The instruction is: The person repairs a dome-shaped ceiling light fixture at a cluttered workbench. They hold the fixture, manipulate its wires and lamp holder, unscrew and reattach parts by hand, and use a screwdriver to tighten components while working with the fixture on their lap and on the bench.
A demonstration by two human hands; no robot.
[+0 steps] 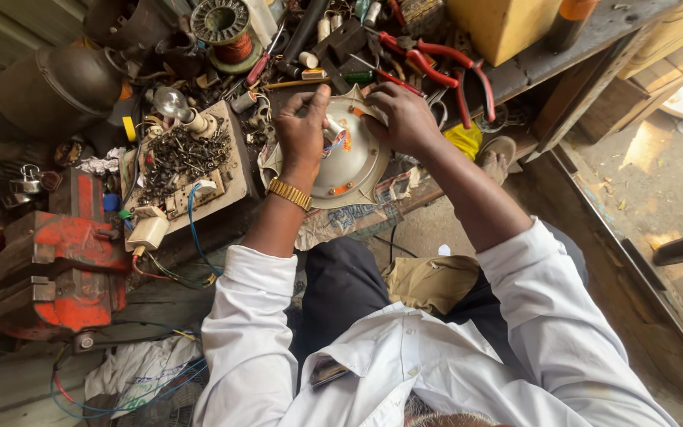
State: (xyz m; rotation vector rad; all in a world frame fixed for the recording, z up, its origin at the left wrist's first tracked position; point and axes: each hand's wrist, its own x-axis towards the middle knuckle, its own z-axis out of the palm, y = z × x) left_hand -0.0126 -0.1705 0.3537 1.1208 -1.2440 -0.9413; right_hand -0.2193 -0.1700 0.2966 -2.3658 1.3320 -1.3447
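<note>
A yellow box (pixel 502 25) stood far right on the tabletop (pixel 563 49); printed newspaper (pixel 357 217) lay crumpled at its near edge.

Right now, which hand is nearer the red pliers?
The right hand. It grips the far edge of the round metal cover, just below the red pliers. The left hand, on the cover's other side, lies farther from them.
</note>
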